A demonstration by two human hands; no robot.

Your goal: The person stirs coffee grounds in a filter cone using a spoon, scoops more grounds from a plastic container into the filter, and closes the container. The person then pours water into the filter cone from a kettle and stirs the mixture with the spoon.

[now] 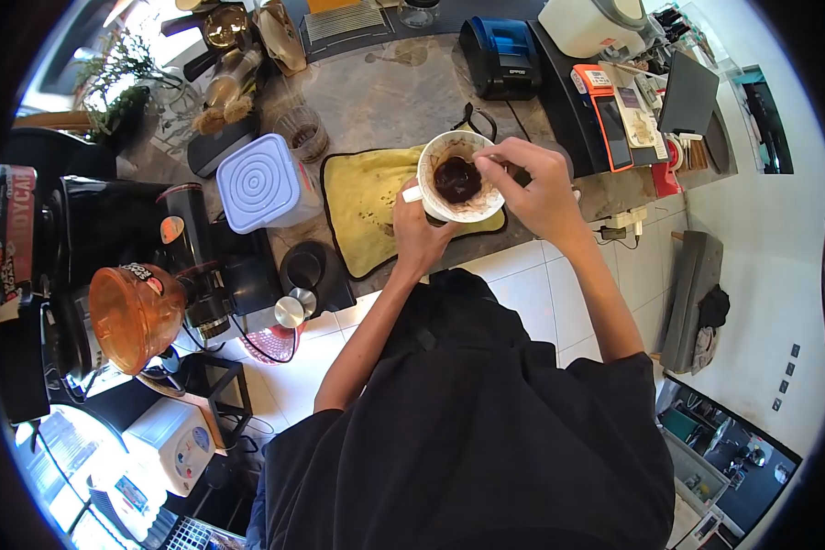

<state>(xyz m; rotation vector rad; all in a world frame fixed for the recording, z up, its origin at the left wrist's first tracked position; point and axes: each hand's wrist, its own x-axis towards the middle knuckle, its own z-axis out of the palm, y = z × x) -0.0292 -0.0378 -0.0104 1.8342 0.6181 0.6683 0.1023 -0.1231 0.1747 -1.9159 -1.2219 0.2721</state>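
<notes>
A white cup-shaped vessel (476, 209) with brown-stained inner walls and dark contents is held over the yellow cloth (362, 206). My left hand (417, 231) grips it at its handle on the lower left side. At the right rim, my right hand (532, 183) has thumb and forefinger pinched together above the opening. What the pinch holds, if anything, is too small to make out. The yellow cloth with a dark edge and brown specks lies on the counter. Left of it is a clear container with a lavender lid (258, 183).
An empty-looking glass (302, 136) stands behind the cloth. A black and blue printer (501, 60) and an orange card terminal (603, 115) are at the back right. A grinder with an orange hopper (133, 316) stands at left, beside a black round holder (304, 268).
</notes>
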